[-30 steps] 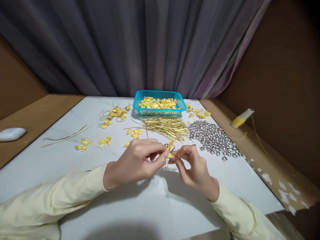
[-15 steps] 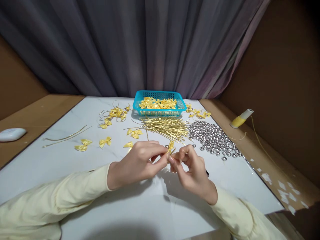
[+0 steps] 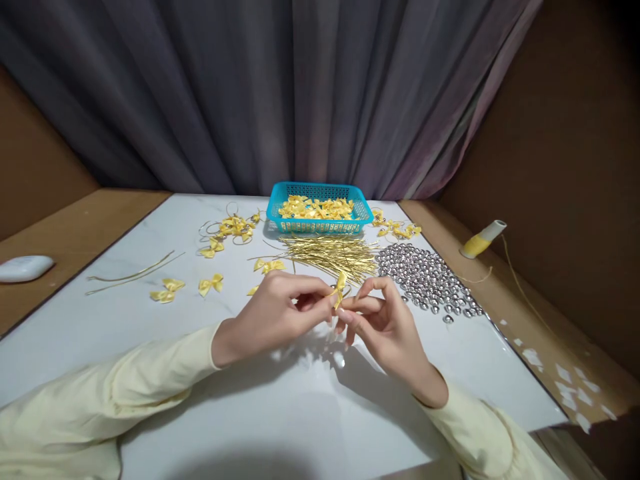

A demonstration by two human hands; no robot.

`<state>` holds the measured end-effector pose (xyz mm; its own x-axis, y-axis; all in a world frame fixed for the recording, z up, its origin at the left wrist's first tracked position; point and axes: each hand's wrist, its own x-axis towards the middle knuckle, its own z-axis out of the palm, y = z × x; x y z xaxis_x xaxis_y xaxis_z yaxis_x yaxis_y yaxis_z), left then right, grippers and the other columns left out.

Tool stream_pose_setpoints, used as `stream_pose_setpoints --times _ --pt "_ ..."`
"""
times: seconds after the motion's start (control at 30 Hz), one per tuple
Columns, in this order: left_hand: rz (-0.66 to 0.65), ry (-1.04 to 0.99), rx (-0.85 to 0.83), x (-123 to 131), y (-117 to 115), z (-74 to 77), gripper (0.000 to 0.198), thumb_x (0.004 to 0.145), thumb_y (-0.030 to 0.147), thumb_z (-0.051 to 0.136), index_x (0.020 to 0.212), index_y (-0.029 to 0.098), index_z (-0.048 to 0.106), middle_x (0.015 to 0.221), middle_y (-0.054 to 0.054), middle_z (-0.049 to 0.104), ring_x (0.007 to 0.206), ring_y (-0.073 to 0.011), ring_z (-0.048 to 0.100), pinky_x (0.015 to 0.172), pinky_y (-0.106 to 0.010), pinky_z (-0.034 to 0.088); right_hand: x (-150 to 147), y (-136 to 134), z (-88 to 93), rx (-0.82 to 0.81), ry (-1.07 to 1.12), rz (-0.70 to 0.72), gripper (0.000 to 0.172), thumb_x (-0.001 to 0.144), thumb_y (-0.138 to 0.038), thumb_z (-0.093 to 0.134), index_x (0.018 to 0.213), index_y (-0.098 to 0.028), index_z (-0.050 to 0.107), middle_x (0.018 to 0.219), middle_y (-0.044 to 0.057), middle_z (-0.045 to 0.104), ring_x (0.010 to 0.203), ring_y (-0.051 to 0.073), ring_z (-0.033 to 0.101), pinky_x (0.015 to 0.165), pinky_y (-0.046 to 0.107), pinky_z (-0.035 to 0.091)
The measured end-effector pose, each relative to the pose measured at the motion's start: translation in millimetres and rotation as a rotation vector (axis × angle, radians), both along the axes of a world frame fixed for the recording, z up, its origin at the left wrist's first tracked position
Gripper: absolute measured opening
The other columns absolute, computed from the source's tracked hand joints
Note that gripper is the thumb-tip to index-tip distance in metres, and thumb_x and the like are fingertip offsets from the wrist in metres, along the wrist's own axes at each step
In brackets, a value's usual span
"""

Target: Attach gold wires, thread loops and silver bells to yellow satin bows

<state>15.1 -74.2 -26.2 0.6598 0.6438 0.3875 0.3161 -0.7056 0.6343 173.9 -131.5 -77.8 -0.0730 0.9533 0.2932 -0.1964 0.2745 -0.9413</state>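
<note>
Yellow satin bow (image 3: 341,287) up between the two hands, above the middle of the white tabletop (image 3: 300,420). Left hand (image 3: 280,310) pinches it between thumb and fingers, bow roughly upright. Right hand (image 3: 387,333) comes to the bow's near end, fingertips just at it, other fingers curled; a thin gold strand shows there, but cannot tell whether these fingers grip it.

Just beyond the hands: a heap of gold ties (image 3: 333,253), strands lying mostly crosswise. To its right, spread of small silver beads (image 3: 425,277), scattered toward the near side. Left of the hands, separate bows (image 3: 211,285) flat on the table; farther left, two loose gold strands (image 3: 135,275).

Far side: blue plastic basket (image 3: 369,215) holding more bows. Left of it, a cluster of bows with looped ties (image 3: 235,228); right, a smaller cluster (image 3: 400,229).

Right edge: yellow-wound spool (image 3: 483,241), tilted; white scraps (image 3: 565,388) nearer. Grey curtain (image 3: 250,100) behind.
</note>
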Motion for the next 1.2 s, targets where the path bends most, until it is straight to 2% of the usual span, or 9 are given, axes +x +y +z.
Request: stream_pose_setpoints --times 0.13,0.3,0.37,0.53,0.67,0.77,0.9,1.07,1.2 --pt "0.013 0.021 -0.116 -1.1 0.9 0.2 0.019 0.079 0.013 0.053 0.065 0.014 0.066 0.054 0.002 0.06 0.048 -0.0072 0.046 0.046 -0.018 0.034 -0.1 1.4 2.2 -0.072 0.068 0.045 0.026 0.081 -0.025 0.059 0.085 -0.025 0.033 0.072 -0.002 0.065 0.055 0.012 0.059 0.041 0.022 0.047" --pt "-0.023 -0.03 0.094 -0.9 1.4 -6.0 0.018 0.078 0.014 0.055 0.064 0.011 0.067 0.049 0.002 0.054 0.045 -0.0071 0.039 0.045 -0.021 0.031 0.2 1.2 4.5 -0.068 0.087 0.04 0.023 0.082 -0.021 0.058 0.082 -0.023 0.035 0.064 -0.004 0.064 0.048 0.009 0.056 0.048 0.023 0.047" --pt "-0.031 -0.029 0.124 -0.5 1.6 -6.6 0.019 0.077 0.013 0.055 0.062 0.011 0.066 0.047 0.002 0.052 0.045 -0.007 0.037 0.045 -0.021 0.031 0.0 1.1 4.6 -0.059 0.1 0.032 0.024 0.081 -0.019 0.059 0.08 -0.023 0.035 0.063 -0.005 0.064 0.047 0.009 0.056 0.049 0.023 0.046" --pt "-0.031 0.03 -0.027 0.3 1.1 -6.7 0.021 0.079 0.015 0.053 0.063 0.012 0.066 0.048 0.002 0.055 0.043 -0.0066 0.04 0.042 -0.02 0.03 -2.6 1.3 2.3 -0.051 0.092 0.009 0.027 0.081 -0.02 0.059 0.078 -0.023 0.032 0.062 -0.005 0.064 0.047 0.009 0.055 0.048 0.023 0.045" --pt "-0.043 0.018 0.007 1.0 1.1 -7.4 0.022 0.08 0.017 0.052 0.064 0.013 0.066 0.048 0.002 0.057 0.042 -0.0062 0.039 0.042 -0.019 0.031 -0.8 1.1 1.9 -0.027 0.031 -0.032 0.026 0.082 -0.023 0.058 0.078 -0.024 0.032 0.06 -0.006 0.062 0.047 0.01 0.054 0.049 0.023 0.045" --pt "-0.065 0.023 0.087 1.9 2.2 -7.2 0.022 0.081 0.017 0.051 0.064 0.014 0.064 0.05 0.002 0.057 0.043 -0.0065 0.042 0.043 -0.018 0.032 5.5 -0.1 3.9 -0.002 -0.147 -0.05 0.021 0.084 -0.026 0.055 0.083 -0.023 0.034 0.058 -0.005 0.06 0.048 0.011 0.053 0.05 0.023 0.044" --pt "-0.098 0.066 0.156 2.7 2.1 -9.0 0.022 0.079 0.014 0.05 0.061 0.014 0.062 0.051 0.002 0.055 0.043 -0.0068 0.041 0.044 -0.02 0.032 12.2 0.0 5.5 0.063 -0.544 -0.091 0.011 0.091 -0.031 0.041 0.086 -0.022 0.037 0.057 -0.005 0.054 0.047 0.01 0.05 0.047 0.02 0.037" --pt "-0.148 0.144 0.214 2.6 -1.7 -13.8 0.026 0.079 0.009 0.045 0.055 0.014 0.055 0.049 0.004 0.042 0.045 -0.0075 0.036 0.045 -0.022 0.028 10.5 4.2 2.5 0.173 -0.936 -0.119 0.021 0.095 -0.032 0.027 0.077 -0.022 0.035 0.055 -0.005 0.042 0.043 0.01 0.042 0.046 0.02 0.029" --pt "-0.171 0.203 0.237 2.9 -3.0 -16.1 0.025 0.079 0.008 0.044 0.056 0.014 0.053 0.05 0.004 0.04 0.048 -0.0086 0.036 0.047 -0.023 0.027 8.9 7.1 -1.4 0.254 -1.163 -0.188 0.023 0.095 -0.03 0.025 0.077 -0.021 0.037 0.05 -0.006 0.033 0.036 0.01 0.031 0.042 0.022 0.019"
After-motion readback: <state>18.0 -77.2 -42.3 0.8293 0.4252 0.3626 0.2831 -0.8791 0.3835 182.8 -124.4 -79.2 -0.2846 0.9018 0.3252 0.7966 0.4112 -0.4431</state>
